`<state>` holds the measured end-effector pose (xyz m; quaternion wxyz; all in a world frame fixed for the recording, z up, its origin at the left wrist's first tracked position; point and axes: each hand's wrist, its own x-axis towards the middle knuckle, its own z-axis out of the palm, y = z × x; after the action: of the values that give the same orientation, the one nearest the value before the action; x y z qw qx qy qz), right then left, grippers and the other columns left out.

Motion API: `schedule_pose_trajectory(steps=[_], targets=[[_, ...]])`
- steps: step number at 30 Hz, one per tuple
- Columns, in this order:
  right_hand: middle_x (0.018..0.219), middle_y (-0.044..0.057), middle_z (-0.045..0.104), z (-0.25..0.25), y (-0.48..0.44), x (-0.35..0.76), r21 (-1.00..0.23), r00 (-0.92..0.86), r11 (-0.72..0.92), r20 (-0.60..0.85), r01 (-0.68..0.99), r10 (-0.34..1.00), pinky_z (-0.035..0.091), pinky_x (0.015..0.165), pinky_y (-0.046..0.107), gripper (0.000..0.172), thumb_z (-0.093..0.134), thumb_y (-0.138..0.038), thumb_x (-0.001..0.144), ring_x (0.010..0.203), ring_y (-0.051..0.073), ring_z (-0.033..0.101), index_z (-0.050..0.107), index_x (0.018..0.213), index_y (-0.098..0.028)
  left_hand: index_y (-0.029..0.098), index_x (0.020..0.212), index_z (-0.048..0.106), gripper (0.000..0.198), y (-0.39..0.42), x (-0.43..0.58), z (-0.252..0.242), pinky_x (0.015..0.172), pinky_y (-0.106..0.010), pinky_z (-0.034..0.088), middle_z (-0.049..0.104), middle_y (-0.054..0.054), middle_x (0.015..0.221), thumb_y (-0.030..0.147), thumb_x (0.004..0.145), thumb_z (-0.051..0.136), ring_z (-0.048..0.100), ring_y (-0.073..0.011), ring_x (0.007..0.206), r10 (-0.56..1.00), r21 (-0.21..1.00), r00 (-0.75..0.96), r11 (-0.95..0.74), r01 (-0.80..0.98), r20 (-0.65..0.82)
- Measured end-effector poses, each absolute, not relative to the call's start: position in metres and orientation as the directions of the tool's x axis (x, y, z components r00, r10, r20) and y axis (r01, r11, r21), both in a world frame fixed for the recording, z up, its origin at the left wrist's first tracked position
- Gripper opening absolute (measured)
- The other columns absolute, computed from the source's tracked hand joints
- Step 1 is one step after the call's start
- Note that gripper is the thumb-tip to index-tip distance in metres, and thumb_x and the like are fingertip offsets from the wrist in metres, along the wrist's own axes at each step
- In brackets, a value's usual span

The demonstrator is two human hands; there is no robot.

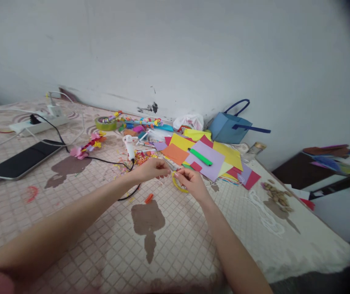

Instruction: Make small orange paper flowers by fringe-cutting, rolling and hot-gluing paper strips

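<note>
Over the middle of the table, my right hand [192, 183] is closed with its fingertips pinching a thin yellow ring [177, 186], whose curve hangs below the fingers. My left hand [154, 169] is just to the left, thumb and fingers pressed together close to the ring's upper side. Whatever sits in that left pinch is too small to make out. A small orange piece [149, 198] lies on the cloth below the hands. Behind my left hand are a white glue gun [129, 148] and a scatter of tiny colourful bits [142, 159].
Coloured paper sheets [214, 161] carry a green marker [200, 157]. Beyond them stands a blue bag [228, 127]. White cord [265, 214] and peanuts [275, 195] lie rightward. Leftward are a tablet [24, 158], a power strip [38, 124], a flower-decorated stick [89, 145] and a tape roll [105, 124].
</note>
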<state>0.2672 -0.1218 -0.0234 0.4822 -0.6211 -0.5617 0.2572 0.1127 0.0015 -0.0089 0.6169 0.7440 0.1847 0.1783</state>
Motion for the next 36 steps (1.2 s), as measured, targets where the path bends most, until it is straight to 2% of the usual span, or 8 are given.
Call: schedule_pose_trajectory(steps=[10,13,17,21,25,28,31,36], targets=[[0.055,-0.003,0.053,-0.02,-0.133,0.315,-0.823,0.212,-0.001,0.145,0.569,0.966,0.036,0.046,0.023,0.026,0.058,-0.044,0.08,0.049,0.012,0.047,0.062,0.075,-0.018,0.014,0.072,0.066,0.018,0.021,0.105,0.003,0.069,-0.025,0.044,0.071,-0.007,0.085,0.032,0.075,0.066,0.063,-0.015,0.081,0.648,0.988,0.759,0.148,-0.051,-0.058],[0.056,-0.002,0.058,-0.017,-0.142,0.335,-0.793,0.22,-0.051,0.106,0.607,0.97,0.035,0.043,0.022,0.028,0.057,-0.045,0.081,0.047,0.01,0.046,0.063,0.075,-0.018,0.012,0.073,0.067,0.015,0.03,0.104,0.001,0.068,-0.025,0.046,0.071,-0.009,0.085,0.027,0.076,0.065,0.064,-0.0145,0.077,0.652,0.962,0.752,0.254,-0.097,-0.096],[0.061,0.001,0.066,-0.019,-0.148,0.354,-0.742,0.258,-0.146,0.038,0.654,0.966,0.027,0.033,0.022,0.035,0.048,-0.048,0.084,0.033,0.008,0.035,0.064,0.079,-0.017,0.011,0.075,0.067,0.011,0.034,0.104,0.001,0.064,-0.023,0.049,0.071,-0.009,0.081,0.019,0.079,0.061,0.065,-0.0124,0.069,0.639,0.918,0.756,0.37,-0.142,-0.14],[0.065,0.002,0.068,-0.025,-0.143,0.358,-0.677,0.311,-0.17,0.091,0.716,0.946,0.033,0.039,0.023,0.033,0.044,-0.044,0.086,0.039,0.01,0.044,0.063,0.079,-0.017,0.013,0.076,0.065,0.011,0.033,0.104,0.004,0.065,-0.023,0.052,0.072,-0.008,0.08,0.015,0.083,0.056,0.067,-0.0122,0.067,0.608,0.87,0.778,0.459,-0.182,-0.158],[0.051,-0.002,0.063,-0.028,-0.139,0.35,-0.604,0.239,-0.162,0.048,0.78,0.97,0.04,0.05,0.024,0.02,0.054,-0.036,0.08,0.05,0.015,0.058,0.065,0.077,-0.019,0.014,0.075,0.063,0.016,0.03,0.104,0.007,0.072,-0.025,0.053,0.073,-0.008,0.081,0.016,0.086,0.052,0.068,-0.013,0.07,0.559,0.828,0.818,0.518,-0.215,-0.137],[0.059,0.0,0.065,-0.028,-0.132,0.341,-0.53,0.252,-0.177,0.072,0.829,0.965,0.04,0.055,0.025,0.016,0.058,-0.034,0.077,0.059,0.017,0.061,0.063,0.077,-0.019,0.013,0.076,0.063,0.019,0.027,0.103,0.008,0.074,-0.026,0.053,0.073,-0.009,0.081,0.015,0.087,0.049,0.068,-0.0134,0.07,0.525,0.812,0.843,0.54,-0.221,-0.119],[0.073,0.002,0.066,-0.031,-0.115,0.331,-0.466,0.279,-0.194,0.121,0.863,0.953,0.039,0.059,0.025,0.017,0.062,-0.034,0.074,0.068,0.017,0.06,0.059,0.083,-0.019,0.012,0.076,0.063,0.02,0.026,0.102,0.009,0.071,-0.026,0.053,0.072,-0.008,0.075,0.014,0.088,0.047,0.068,-0.0134,0.067,0.505,0.811,0.856,0.544,-0.214,-0.113],[0.068,0.001,0.063,-0.036,-0.089,0.322,-0.418,0.299,-0.241,0.077,0.876,0.951,0.031,0.053,0.024,0.033,0.077,-0.036,0.059,0.064,0.018,0.057,0.055,0.078,-0.02,0.012,0.077,0.063,0.022,0.026,0.101,0.012,0.068,-0.023,0.053,0.072,-0.007,0.072,0.013,0.089,0.045,0.068,-0.0124,0.065,0.512,0.815,0.852,0.538,-0.215,-0.113]])
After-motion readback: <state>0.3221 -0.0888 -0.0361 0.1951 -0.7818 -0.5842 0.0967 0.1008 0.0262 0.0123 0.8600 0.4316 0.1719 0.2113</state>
